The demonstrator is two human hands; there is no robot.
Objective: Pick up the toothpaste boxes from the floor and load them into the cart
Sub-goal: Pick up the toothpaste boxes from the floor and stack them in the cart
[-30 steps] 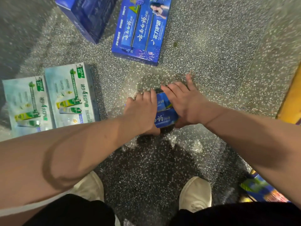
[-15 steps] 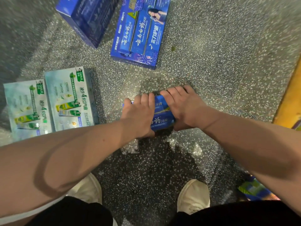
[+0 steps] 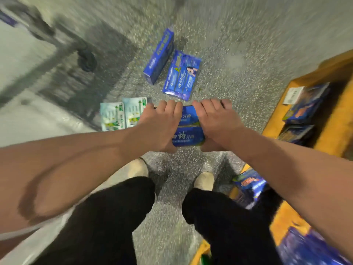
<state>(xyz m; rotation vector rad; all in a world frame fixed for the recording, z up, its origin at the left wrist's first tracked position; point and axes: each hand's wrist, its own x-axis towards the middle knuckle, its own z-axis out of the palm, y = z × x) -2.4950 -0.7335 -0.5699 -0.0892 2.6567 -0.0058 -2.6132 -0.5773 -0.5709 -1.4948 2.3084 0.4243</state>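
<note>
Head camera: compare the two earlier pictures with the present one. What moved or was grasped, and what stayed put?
Both hands, left hand and right hand, have lifted the blue box off the floor; the person is rising. The green boxes and two other blue boxes stay on the floor.

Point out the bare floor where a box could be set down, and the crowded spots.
Bare floor: right of the flat blue box, up to the yellow cart. Crowded: green boxes beside the left hand, blue boxes ahead.
</note>
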